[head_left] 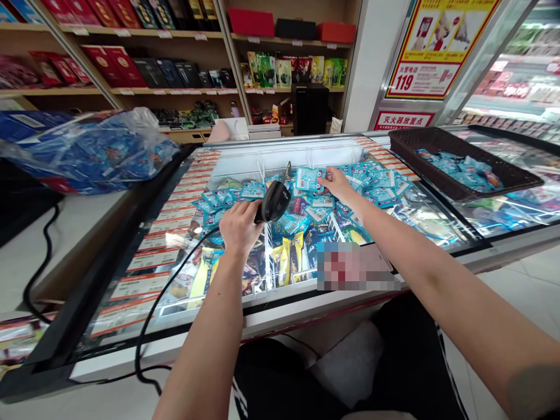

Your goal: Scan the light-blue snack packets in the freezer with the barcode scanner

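My left hand is wrapped round the handle of a black barcode scanner, whose cord trails down to the left. Just right of the scanner's head, my right hand pinches a small light-blue packet by its right edge, with a printed side facing me. Many similar blue packets lie spread on the glass top of the freezer, around and behind both hands. Through the glass below, wrapped ice creams show in white wire baskets.
A brown plastic basket with more blue packets stands at the right. At the left lies a clear plastic bag full of blue packets. Price labels line the freezer's left side. A partly blurred flat object rests on the near edge. Stocked shelves stand behind.
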{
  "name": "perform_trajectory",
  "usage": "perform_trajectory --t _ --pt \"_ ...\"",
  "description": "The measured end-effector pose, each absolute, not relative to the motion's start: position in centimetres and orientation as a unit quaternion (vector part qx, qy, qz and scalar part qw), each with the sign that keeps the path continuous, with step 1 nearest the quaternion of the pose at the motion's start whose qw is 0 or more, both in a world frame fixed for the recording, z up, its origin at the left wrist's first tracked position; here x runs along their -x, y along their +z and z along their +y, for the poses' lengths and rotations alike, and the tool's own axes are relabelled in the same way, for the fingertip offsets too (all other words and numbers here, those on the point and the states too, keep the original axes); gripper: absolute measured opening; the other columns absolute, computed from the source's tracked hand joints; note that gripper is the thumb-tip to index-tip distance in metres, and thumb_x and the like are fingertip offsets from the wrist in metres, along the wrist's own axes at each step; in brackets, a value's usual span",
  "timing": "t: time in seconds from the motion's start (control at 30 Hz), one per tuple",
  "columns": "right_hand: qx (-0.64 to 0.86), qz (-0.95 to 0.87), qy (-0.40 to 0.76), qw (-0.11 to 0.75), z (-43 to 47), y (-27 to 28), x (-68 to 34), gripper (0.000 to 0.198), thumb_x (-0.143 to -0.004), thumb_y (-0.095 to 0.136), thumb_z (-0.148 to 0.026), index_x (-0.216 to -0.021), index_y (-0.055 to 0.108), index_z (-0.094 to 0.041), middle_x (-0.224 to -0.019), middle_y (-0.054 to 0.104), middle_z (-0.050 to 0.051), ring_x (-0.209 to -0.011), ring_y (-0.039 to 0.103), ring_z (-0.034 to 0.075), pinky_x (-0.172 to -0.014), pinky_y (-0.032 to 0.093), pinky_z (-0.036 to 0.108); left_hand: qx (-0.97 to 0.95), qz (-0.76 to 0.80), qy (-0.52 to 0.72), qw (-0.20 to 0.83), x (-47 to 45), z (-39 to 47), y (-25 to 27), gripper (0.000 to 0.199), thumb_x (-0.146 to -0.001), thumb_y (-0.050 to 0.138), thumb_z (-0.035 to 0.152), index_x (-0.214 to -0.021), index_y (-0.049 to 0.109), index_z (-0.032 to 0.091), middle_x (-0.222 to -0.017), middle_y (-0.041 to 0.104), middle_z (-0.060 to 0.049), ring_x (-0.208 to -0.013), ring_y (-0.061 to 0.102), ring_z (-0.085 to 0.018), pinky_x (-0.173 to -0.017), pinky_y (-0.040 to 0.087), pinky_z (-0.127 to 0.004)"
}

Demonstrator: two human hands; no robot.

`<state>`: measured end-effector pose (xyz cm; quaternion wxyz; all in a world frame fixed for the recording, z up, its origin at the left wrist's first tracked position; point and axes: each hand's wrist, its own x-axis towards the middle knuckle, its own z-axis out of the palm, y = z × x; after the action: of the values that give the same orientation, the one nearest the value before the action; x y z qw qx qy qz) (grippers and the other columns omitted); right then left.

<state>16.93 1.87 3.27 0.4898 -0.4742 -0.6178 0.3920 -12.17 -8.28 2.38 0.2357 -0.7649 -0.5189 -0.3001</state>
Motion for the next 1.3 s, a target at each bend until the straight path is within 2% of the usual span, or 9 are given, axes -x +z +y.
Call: perform_trajectory --t 0.13,0.33,0.5,0.67,1.0,1.3 --pt "0.461 -0.618 0.407 0.49 1.4 2.2 -17.2 0.023 -0.078 0.062 -0.034 -0.09 0.045 -0.023 -0.067 0.048 -0.006 -0.064 0.056 0.016 -0.066 0.052 0.038 0.785 -0.496 -0.286 0.238 11.9 -8.4 2.5 0.027 -0.083 0.052 0.026 -0.106 0.065 0.021 -0.085 0.066 -0.007 -0.086 0.059 -0.023 -0.073 0.037 -0.033" --pt "0.482 -0.661 0.315 0.481 0.8 2.1 -17.2 0.019 -0.082 0.058 -0.034 -0.087 0.043 -0.023 -0.066 0.043 -0.006 -0.058 0.048 0.013 -0.059 0.044 0.029 0.787 -0.489 -0.281 0.249 11.7 -8.5 2.4 0.024 -0.084 0.052 0.027 -0.103 0.065 0.021 -0.083 0.065 -0.006 -0.085 0.06 -0.022 -0.07 0.037 -0.032" --pt "0.5 -0.683 0.263 0.463 1.5 1.3 -17.4 0.02 -0.084 0.056 -0.038 -0.088 0.041 -0.024 -0.064 0.039 -0.007 -0.058 0.043 0.013 -0.059 0.037 0.027 0.793 -0.481 -0.274 0.255 11.6 -8.6 2.3 0.024 -0.082 0.055 0.027 -0.103 0.064 0.021 -0.084 0.066 -0.006 -0.083 0.059 -0.023 -0.068 0.036 -0.033" --pt "0.49 -0.692 0.262 0.46 2.1 0.6 -17.5 0.022 -0.086 0.053 -0.041 -0.095 0.043 -0.023 -0.067 0.042 -0.005 -0.062 0.045 0.014 -0.063 0.038 0.029 0.796 -0.482 -0.268 0.25 11.5 -8.7 2.4 0.024 -0.083 0.055 0.029 -0.103 0.064 0.02 -0.083 0.065 -0.007 -0.083 0.06 -0.024 -0.068 0.036 -0.033" --pt "0.502 -0.694 0.258 0.448 1.8 0.6 -17.4 0.02 -0.087 0.051 -0.04 -0.097 0.043 -0.023 -0.071 0.046 -0.005 -0.063 0.048 0.014 -0.066 0.041 0.029 0.8 -0.49 -0.259 0.23 11.4 -8.8 2.5 0.026 -0.082 0.053 0.027 -0.105 0.064 0.021 -0.085 0.066 -0.008 -0.085 0.06 -0.024 -0.069 0.037 -0.034" --pt "0.526 -0.687 0.241 0.441 1.3 1.2 -17.2 0.025 -0.087 0.051 -0.043 -0.101 0.047 -0.023 -0.067 0.041 -0.005 -0.061 0.044 0.014 -0.07 0.044 0.031 0.776 -0.51 -0.283 0.24 11.4 -8.7 2.5 0.025 -0.082 0.052 0.026 -0.103 0.065 0.021 -0.084 0.066 -0.007 -0.087 0.06 -0.023 -0.071 0.038 -0.033"
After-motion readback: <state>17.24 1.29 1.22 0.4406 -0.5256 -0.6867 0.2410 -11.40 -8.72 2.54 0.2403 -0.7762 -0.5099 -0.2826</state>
